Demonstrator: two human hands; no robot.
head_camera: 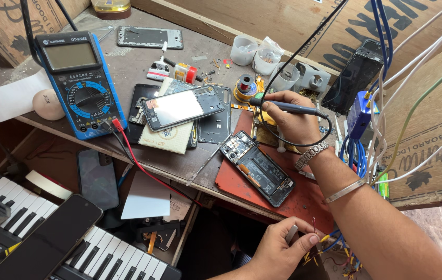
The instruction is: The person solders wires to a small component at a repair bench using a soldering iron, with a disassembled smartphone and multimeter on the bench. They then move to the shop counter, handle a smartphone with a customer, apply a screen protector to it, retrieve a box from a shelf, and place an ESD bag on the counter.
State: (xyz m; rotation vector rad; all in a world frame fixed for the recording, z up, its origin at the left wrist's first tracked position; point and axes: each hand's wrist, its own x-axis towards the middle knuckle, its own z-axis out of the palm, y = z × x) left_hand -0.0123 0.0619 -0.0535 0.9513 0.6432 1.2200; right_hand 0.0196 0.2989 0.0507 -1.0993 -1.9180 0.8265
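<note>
Right grip: our right hand [289, 115] is wrapped tight round a blue soldering iron [283, 106], held like a pen above the far part of the counter [127, 67].
Iron's long axis: the handle runs nearly level, left to right in the head view; its working end points left, toward a small solder spool [244, 85], and its black cord [304, 46] leaves the other end and climbs away up the frame.
Left grip: our left hand [283, 249], low and near us below the counter edge, has thumb and fingers pinched together on a short, thin strand of wire [314, 225] that stands upright; a small pale piece also shows between the fingers, and we cannot tell what it is.
The opened phone: a phone with its back off [256, 167] lies on a red mat [304, 199], its length slanting from upper left to lower right.
The key relation: the phone sits between our two hands, just below and left of the iron hand, up and left of the wire hand. The iron hand is the nearer of the two.
Farther out: another phone [179, 108] lies on a stack of parts to the left; a blue multimeter [78, 83] stands beyond it, its red lead [143, 166] trailing over the counter edge.
</note>
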